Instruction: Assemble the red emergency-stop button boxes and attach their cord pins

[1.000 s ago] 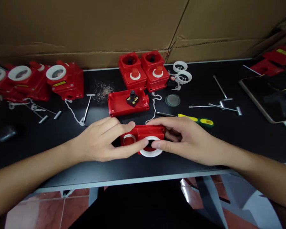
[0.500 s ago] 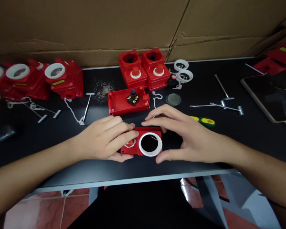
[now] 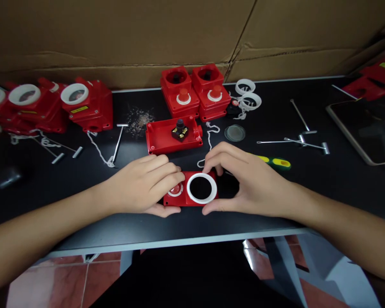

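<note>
A red housing cover (image 3: 190, 202) lies on the black table in front of me, with a round red button at its left end. My left hand (image 3: 150, 184) grips this left end, its fingers over the top and the thumb along the near side. On the right end sits a white ring (image 3: 215, 188) around a dark opening. My right hand (image 3: 235, 179) is curved about the ring, fingertips at its far edge and thumb at its near edge. Just beyond the cover lies an open red box half (image 3: 160, 139) holding a black switch part (image 3: 179, 130).
Two red housings (image 3: 181, 109) stand behind, beside loose white rings (image 3: 245, 86) and a glass disc (image 3: 235, 133). Several finished-looking red boxes (image 3: 98, 105) are at left. Small metal hammers (image 3: 300, 117), a yellow-green handle (image 3: 280, 163) and a tablet-like device (image 3: 356, 124) lie at right.
My right hand has closed in, its fingers and thumb now at the white ring's edges. The ring has shifted slightly on the cover. My left hand keeps its hold.
</note>
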The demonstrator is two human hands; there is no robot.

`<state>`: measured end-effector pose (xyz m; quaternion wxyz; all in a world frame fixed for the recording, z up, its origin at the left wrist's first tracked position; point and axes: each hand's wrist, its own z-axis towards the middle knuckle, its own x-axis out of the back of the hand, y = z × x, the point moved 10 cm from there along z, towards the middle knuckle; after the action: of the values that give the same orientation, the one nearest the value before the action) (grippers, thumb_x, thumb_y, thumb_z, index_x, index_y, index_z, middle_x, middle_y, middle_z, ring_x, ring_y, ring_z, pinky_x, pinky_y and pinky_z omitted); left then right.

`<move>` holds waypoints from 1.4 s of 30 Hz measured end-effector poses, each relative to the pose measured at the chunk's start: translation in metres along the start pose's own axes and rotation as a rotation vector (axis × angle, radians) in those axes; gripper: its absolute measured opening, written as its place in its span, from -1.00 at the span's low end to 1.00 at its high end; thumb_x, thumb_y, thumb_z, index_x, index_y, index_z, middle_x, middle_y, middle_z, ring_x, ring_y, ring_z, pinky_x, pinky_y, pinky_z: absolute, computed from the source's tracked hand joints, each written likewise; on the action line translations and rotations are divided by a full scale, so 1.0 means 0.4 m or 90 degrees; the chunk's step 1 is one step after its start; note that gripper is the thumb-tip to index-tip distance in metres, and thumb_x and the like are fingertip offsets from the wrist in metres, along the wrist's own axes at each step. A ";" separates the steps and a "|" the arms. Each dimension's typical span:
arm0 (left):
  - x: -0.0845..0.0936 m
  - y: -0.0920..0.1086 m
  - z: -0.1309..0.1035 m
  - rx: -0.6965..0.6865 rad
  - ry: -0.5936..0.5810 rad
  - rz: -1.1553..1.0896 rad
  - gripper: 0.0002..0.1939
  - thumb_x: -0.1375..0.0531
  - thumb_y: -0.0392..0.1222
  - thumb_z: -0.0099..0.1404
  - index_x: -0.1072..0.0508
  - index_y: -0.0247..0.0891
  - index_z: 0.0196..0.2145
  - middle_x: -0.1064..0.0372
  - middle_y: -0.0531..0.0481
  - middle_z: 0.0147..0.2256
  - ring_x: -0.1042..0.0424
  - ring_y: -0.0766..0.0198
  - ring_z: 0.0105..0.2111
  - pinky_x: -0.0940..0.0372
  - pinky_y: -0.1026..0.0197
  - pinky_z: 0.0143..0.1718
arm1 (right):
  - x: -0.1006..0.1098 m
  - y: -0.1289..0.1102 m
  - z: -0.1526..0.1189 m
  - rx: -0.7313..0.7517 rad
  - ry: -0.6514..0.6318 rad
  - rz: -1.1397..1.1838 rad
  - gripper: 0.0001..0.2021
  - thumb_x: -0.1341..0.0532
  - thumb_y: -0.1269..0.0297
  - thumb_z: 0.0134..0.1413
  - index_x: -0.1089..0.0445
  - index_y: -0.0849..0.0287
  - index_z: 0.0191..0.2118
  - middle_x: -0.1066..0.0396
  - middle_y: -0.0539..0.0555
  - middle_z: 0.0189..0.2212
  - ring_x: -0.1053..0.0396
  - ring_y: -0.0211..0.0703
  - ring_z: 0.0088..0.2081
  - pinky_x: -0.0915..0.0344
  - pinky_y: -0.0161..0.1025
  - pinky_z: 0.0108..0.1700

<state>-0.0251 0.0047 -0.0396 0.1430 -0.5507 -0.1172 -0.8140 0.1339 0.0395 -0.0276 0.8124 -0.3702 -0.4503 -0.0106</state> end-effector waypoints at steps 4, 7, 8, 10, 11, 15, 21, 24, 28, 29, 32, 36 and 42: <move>-0.008 -0.004 -0.002 0.006 -0.017 -0.004 -0.48 -0.23 0.28 0.71 -0.50 -0.29 0.17 -0.71 -0.26 -0.02 -0.62 0.01 -0.18 -0.46 0.02 -0.18 | 0.013 -0.026 -0.003 0.043 -0.002 0.029 -0.34 -0.54 -0.22 0.24 -0.44 0.18 0.16 -0.54 0.16 0.10 -0.40 -0.43 -0.18 -0.50 -0.41 -0.13; -0.009 -0.005 -0.004 0.008 -0.013 -0.016 -0.49 -0.23 0.27 0.70 -0.50 -0.29 0.16 -0.70 -0.25 -0.03 -0.60 0.00 -0.19 -0.45 0.01 -0.18 | -0.002 -0.042 -0.005 0.059 -0.072 0.074 -0.44 -0.42 0.19 0.41 -0.34 0.13 0.41 -0.54 0.14 0.18 -0.39 -0.50 -0.23 -0.53 -0.45 -0.10; -0.010 -0.005 -0.004 0.009 -0.013 -0.018 -0.49 -0.22 0.26 0.71 -0.49 -0.30 0.16 -0.69 -0.26 -0.03 -0.60 0.00 -0.19 -0.45 0.01 -0.18 | -0.008 -0.043 -0.006 0.059 -0.087 0.076 -0.42 -0.37 0.31 0.40 -0.31 0.12 0.44 -0.54 0.13 0.18 -0.38 -0.51 -0.24 -0.53 -0.46 -0.12; -0.013 -0.005 -0.004 0.009 -0.015 -0.019 -0.49 -0.20 0.26 0.72 -0.48 -0.31 0.14 -0.68 -0.27 -0.03 -0.59 -0.01 -0.20 -0.46 0.00 -0.17 | -0.013 -0.042 -0.007 0.060 -0.093 0.074 -0.39 -0.32 0.43 0.35 -0.31 0.09 0.46 -0.54 0.11 0.16 -0.41 -0.51 -0.23 -0.52 -0.48 -0.14; -0.014 -0.005 -0.003 0.009 -0.018 -0.019 -0.49 -0.20 0.25 0.72 -0.48 -0.32 0.13 -0.68 -0.27 -0.03 -0.59 -0.01 -0.20 -0.45 0.00 -0.18 | -0.015 -0.040 -0.008 0.060 -0.092 0.073 -0.39 -0.32 0.44 0.34 -0.33 0.08 0.45 -0.53 0.11 0.17 -0.41 -0.51 -0.23 -0.51 -0.49 -0.15; -0.017 -0.006 -0.001 0.008 -0.030 -0.020 -0.54 -0.25 0.22 0.69 -0.50 -0.29 0.11 -0.66 -0.24 -0.05 -0.57 0.00 -0.21 -0.43 0.01 -0.18 | -0.016 -0.027 -0.009 0.051 -0.075 0.036 -0.48 -0.39 0.21 0.45 -0.37 0.11 0.41 -0.49 0.16 0.19 -0.36 -0.56 -0.28 -0.49 -0.51 -0.19; -0.017 -0.006 0.000 0.005 -0.038 -0.007 -0.53 -0.20 0.23 0.72 -0.50 -0.29 0.11 -0.68 -0.26 -0.03 -0.57 0.01 -0.20 -0.44 0.01 -0.17 | -0.011 -0.031 -0.012 0.056 -0.083 0.041 -0.43 -0.39 0.24 0.43 -0.34 0.14 0.45 -0.44 0.21 0.24 -0.42 -0.55 -0.24 -0.52 -0.50 -0.16; -0.014 -0.004 0.002 0.003 -0.033 -0.001 -0.55 -0.16 0.18 0.74 -0.48 -0.32 0.12 -0.69 -0.29 0.00 -0.57 0.00 -0.19 -0.45 -0.01 -0.16 | -0.021 -0.035 -0.012 0.058 -0.100 0.058 -0.42 -0.33 0.42 0.37 -0.35 0.09 0.44 -0.46 0.16 0.26 -0.44 -0.55 -0.20 -0.47 -0.56 -0.22; -0.013 -0.002 0.004 -0.003 -0.030 0.012 -0.54 -0.14 0.19 0.76 -0.47 -0.33 0.11 -0.68 -0.27 -0.04 -0.56 0.00 -0.21 -0.43 0.00 -0.19 | -0.016 -0.019 -0.009 0.042 -0.069 0.023 -0.46 -0.40 0.13 0.47 -0.37 0.15 0.41 -0.47 0.15 0.18 -0.33 -0.62 -0.33 -0.45 -0.57 -0.27; -0.014 -0.001 0.004 -0.005 -0.030 0.013 -0.53 -0.14 0.20 0.76 -0.47 -0.33 0.11 -0.67 -0.26 -0.04 -0.56 0.00 -0.22 -0.42 0.00 -0.19 | -0.014 -0.015 -0.009 0.037 -0.064 0.016 -0.42 -0.41 0.05 0.46 -0.36 0.16 0.42 -0.46 0.16 0.17 -0.32 -0.62 -0.34 -0.45 -0.55 -0.28; -0.014 -0.001 0.002 -0.007 -0.027 0.011 -0.51 -0.14 0.22 0.76 -0.47 -0.34 0.11 -0.67 -0.27 -0.05 -0.56 0.00 -0.22 -0.41 0.00 -0.20 | -0.018 -0.015 -0.012 0.036 -0.076 0.030 -0.37 -0.42 0.09 0.44 -0.32 0.14 0.47 -0.43 0.21 0.23 -0.38 -0.58 -0.30 -0.51 -0.52 -0.24; -0.015 0.000 0.001 -0.004 -0.030 0.000 -0.54 -0.19 0.19 0.73 -0.48 -0.33 0.13 -0.68 -0.30 -0.01 -0.57 -0.03 -0.18 -0.42 -0.02 -0.17 | -0.026 -0.026 -0.015 0.054 -0.099 0.041 -0.42 -0.32 0.37 0.38 -0.33 0.11 0.46 -0.45 0.19 0.28 -0.41 -0.56 -0.25 -0.49 -0.55 -0.22; -0.015 0.002 0.001 -0.006 -0.026 -0.005 -0.51 -0.26 0.22 0.70 -0.49 -0.34 0.14 -0.66 -0.28 -0.02 -0.56 -0.01 -0.20 -0.38 0.01 -0.18 | -0.017 -0.018 -0.016 0.057 -0.072 -0.004 -0.34 -0.43 0.03 0.43 -0.33 0.20 0.46 -0.43 0.20 0.20 -0.38 -0.59 -0.30 -0.52 -0.53 -0.21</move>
<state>-0.0223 0.0049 -0.0449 0.1351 -0.5674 -0.1186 -0.8036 0.1319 0.0284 -0.0304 0.8011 -0.3321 -0.4971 0.0276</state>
